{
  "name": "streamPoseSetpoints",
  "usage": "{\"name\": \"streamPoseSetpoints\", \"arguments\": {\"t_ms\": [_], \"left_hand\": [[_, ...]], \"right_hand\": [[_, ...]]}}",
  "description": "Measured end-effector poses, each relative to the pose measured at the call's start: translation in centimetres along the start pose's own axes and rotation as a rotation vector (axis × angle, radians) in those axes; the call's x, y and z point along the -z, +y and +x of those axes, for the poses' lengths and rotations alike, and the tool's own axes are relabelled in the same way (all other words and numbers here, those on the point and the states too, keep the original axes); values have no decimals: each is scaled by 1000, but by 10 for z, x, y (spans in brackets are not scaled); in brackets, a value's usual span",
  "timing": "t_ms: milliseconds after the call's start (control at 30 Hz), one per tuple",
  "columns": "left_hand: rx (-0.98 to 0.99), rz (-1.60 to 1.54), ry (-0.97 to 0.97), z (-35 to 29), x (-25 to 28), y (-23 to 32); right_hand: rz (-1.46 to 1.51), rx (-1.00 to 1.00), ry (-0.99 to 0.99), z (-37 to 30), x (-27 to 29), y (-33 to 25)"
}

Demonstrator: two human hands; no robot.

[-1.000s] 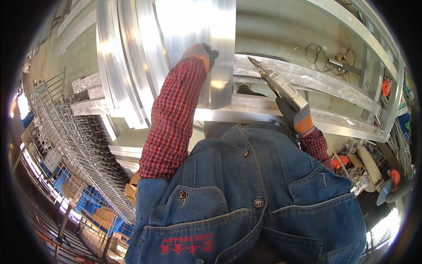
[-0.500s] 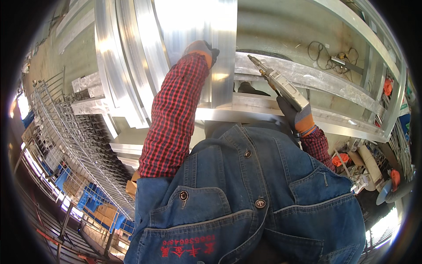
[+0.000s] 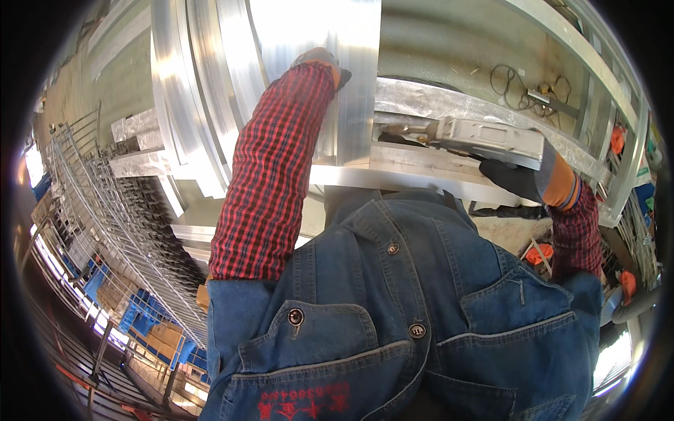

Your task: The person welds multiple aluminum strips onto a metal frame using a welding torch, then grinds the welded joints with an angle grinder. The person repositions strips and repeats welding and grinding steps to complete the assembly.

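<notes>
My right hand [image 3: 516, 181], in a dark glove with an orange cuff, grips a silver boxy power tool [image 3: 491, 135] with a narrow nose. The tool lies nearly level, its nose pointing left to the right edge of a shiny metal panel [image 3: 354, 119]. My left hand [image 3: 314, 57], in a grey and orange glove, is on the panel further away. Its fingers look curled, but whatever they may hold is hidden behind the hand. A metal frame rail [image 3: 421, 181] runs under the panel's near end, in front of me.
Long bent metal profiles [image 3: 203, 84] lie left of the panel. Further left stands a wire rack [image 3: 105, 210]. A cable [image 3: 516, 88] lies coiled on the floor beyond the frame. Orange items [image 3: 539, 254] and clutter are at the right.
My right hand has moved right and turned the tool from a slant to nearly level, its nose now lower beside the panel. My left hand has shifted slightly away from me.
</notes>
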State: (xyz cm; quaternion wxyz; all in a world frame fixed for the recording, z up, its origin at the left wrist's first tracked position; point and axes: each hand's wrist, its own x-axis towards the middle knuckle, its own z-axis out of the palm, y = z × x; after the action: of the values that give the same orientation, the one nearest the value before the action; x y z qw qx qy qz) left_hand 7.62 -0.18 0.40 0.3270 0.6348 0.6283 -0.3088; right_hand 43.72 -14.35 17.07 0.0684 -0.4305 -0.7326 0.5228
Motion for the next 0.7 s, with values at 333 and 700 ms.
{"name": "streamPoseSetpoints", "arguments": {"t_ms": [333,700], "left_hand": [[-18,-60,-43,16,-5,-10],[-55,63,-38,23,-11,-8]], "right_hand": [[-10,-88,-337,72,-58,64],[-130,-75,-333,86,-81,71]]}}
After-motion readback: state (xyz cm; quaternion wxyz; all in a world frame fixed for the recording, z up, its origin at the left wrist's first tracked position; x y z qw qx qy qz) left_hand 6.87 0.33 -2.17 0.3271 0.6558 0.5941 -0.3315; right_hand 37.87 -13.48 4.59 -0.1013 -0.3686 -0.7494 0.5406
